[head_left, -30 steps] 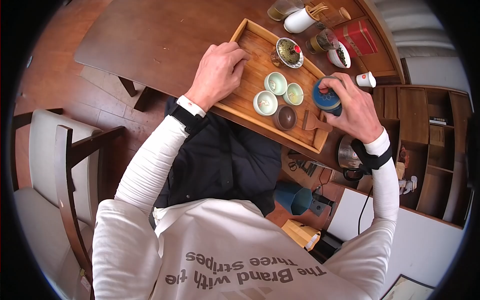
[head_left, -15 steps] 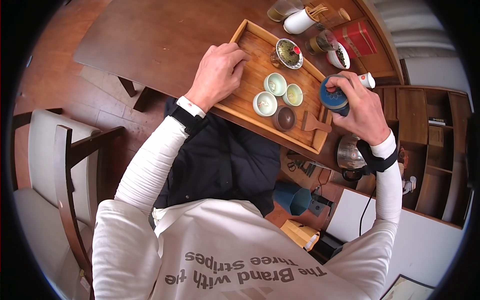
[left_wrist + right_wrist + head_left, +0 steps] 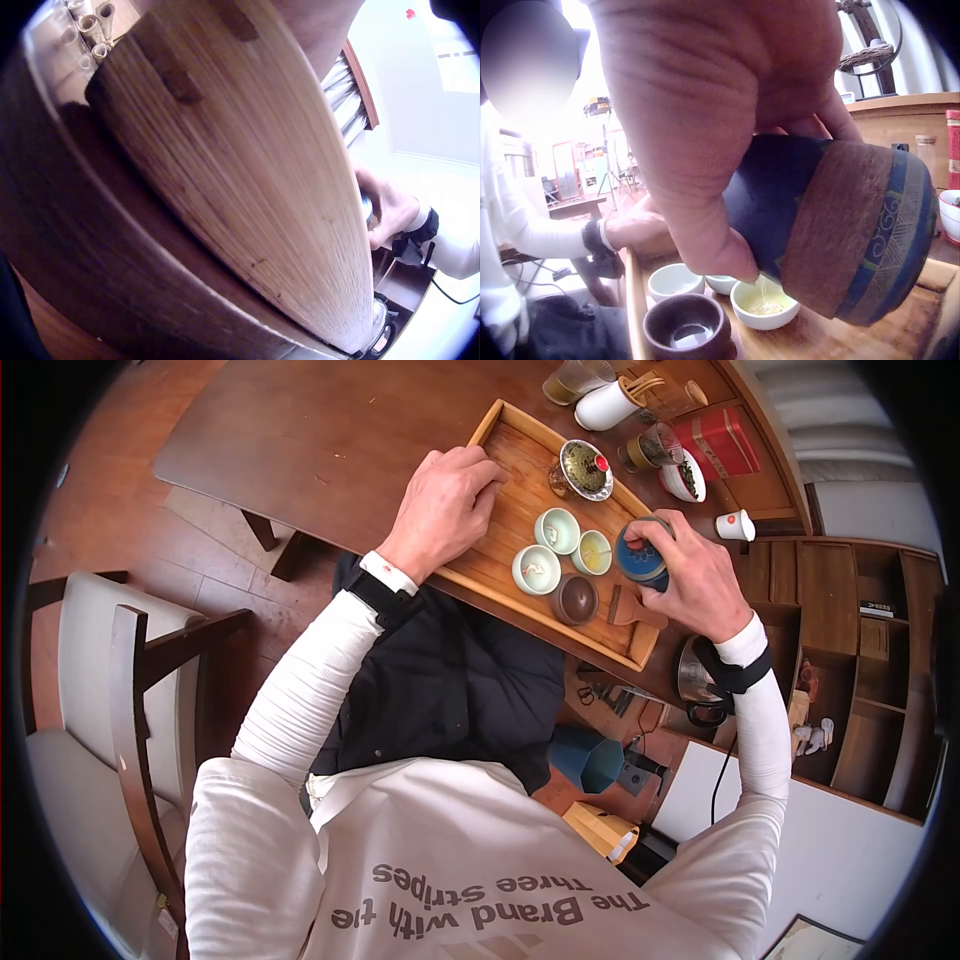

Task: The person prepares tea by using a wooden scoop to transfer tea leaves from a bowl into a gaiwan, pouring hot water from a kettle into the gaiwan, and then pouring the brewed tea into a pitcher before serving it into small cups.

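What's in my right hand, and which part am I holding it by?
Your right hand holds the blue vessel, fingers and thumb round its plain end, beside the brown band.

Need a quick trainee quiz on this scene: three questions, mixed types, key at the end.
1. Multiple choice. The right hand holds: A) the kettle; B) the blue pot; C) the red box.
2. True or false. The blue pot stands upright on its base.
3. Fill in the blank. On the wooden tray, beside the dark brown cup, are ___ pale green cups.

Key: 1 B; 2 false; 3 three.
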`<state>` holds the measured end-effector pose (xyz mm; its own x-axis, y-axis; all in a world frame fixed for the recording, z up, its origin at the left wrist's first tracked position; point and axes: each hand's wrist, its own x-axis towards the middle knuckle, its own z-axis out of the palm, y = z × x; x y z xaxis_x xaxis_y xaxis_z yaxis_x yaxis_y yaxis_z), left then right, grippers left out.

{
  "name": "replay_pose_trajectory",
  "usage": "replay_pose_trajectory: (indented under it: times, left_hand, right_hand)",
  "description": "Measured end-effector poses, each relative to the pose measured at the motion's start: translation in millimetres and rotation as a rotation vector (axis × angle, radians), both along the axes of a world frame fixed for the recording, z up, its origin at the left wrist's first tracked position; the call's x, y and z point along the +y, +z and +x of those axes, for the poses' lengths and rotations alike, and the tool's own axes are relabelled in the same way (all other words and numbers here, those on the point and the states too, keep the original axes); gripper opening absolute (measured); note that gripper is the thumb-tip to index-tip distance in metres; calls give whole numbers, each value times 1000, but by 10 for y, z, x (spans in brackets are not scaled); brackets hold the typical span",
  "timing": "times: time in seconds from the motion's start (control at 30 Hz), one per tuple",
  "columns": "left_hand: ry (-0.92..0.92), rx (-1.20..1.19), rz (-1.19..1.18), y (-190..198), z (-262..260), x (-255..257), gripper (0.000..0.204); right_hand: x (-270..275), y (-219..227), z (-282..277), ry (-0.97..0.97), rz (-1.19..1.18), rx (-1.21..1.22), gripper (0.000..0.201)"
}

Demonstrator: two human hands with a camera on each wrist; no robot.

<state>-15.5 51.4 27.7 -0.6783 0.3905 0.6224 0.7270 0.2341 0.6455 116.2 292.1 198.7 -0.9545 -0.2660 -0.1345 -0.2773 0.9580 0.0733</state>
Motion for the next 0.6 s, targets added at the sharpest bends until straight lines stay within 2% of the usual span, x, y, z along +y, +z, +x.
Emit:
replay_pose_trajectory:
  times: [0.6]
  left_hand:
    - [-2, -5, -12, 0, 3, 0, 9]
  right_hand:
    - [14, 79, 19, -12, 25, 15, 60]
